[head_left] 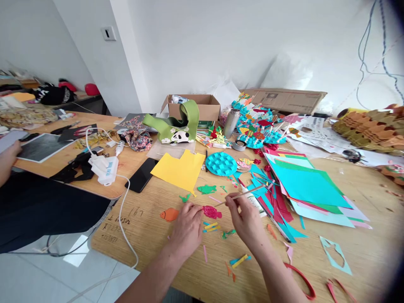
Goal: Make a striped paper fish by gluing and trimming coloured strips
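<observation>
A dark pink paper fish (211,211) lies flat on the wooden table (151,248), its left end under the fingertips of my left hand (188,225). My right hand (244,214) pinches a thin stick (237,195), whose lower tip is at the fish's upper right edge. Just left of my left hand is an orange paper fish (169,214). A green paper fish (207,189) rests above the pink one. Small blue and yellow paper strips (211,227) lie below it. Behind my right hand is a white glue bottle (253,201), partly covered.
Red-handled scissors (303,281) lie at the front right. Coloured paper sheets (312,185) are stacked on the right. A blue round plate (221,163), yellow paper (179,168) and black phone (142,175) lie further back. A white power strip (104,169) trails its cable at left, near another person's hand.
</observation>
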Demonstrator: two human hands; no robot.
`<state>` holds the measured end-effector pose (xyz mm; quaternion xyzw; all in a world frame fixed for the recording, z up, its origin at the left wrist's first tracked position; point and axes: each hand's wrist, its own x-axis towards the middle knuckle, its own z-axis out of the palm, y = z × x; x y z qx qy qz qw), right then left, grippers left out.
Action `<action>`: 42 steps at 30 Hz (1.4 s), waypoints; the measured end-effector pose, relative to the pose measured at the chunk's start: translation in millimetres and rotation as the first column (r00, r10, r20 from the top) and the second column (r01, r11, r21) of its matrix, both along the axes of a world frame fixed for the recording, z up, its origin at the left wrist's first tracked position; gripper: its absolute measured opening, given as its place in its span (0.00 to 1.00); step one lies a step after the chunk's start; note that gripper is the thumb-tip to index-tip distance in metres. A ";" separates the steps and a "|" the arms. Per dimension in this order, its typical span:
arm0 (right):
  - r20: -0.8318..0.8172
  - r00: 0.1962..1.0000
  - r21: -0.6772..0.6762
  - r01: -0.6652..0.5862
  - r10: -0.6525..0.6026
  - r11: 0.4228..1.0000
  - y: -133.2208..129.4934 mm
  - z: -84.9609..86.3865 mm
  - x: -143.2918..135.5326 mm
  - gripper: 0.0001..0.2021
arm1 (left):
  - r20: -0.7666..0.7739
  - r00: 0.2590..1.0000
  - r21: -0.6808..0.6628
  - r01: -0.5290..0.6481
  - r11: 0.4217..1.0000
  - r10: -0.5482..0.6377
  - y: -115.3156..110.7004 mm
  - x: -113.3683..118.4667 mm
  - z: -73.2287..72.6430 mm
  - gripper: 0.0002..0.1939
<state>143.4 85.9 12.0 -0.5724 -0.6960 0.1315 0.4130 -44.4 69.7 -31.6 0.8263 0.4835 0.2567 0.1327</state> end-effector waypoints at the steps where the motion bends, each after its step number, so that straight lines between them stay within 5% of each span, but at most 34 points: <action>1: 0.005 0.998 0.009 -0.057 0.057 0.998 1.8 0.3 -5.9 0.10 | -0.007 1.000 -0.001 0.007 1.000 -0.007 -0.1 0.1 -0.2 0.22; 8: 0.091 0.978 -0.001 -0.186 0.186 0.982 15.7 -6.7 -23.7 0.07 | -0.003 1.000 -0.002 0.008 1.000 -0.008 -0.5 0.4 -2.7 0.23; 42: 0.152 0.971 -0.021 -0.184 0.185 0.983 16.6 -13.0 -25.3 0.08 | -0.022 1.000 0.002 0.006 1.000 -0.006 -0.8 -0.9 -1.8 0.23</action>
